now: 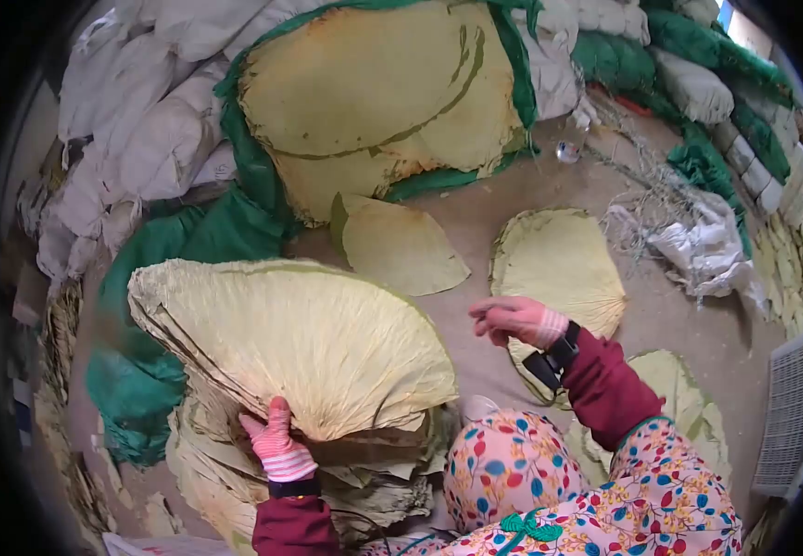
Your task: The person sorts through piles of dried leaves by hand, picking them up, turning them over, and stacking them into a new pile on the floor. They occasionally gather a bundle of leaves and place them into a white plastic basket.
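My left hand (279, 445), in a pink glove with a striped cuff, grips a large dried lotus leaf (309, 334) at its lower edge, thumb on top. The leaf is folded into a pale fan shape with creases running from its base. More crumpled dried leaves (207, 463) lie beneath it. To the right, my right hand (517, 321) hangs apart from the held leaf, fingers half bent and nothing visible in them. Just beyond it a stack of rounded leaves (559, 255) lies on the floor.
At the back, a big pile of flat leaves (374, 83) sits in green sacking (258, 185). A single leaf piece (401, 246) lies before it. White sacks (165, 153) line the left; a white plastic crate (790, 408) stands right. Another leaf (675, 408) lies near my right elbow.
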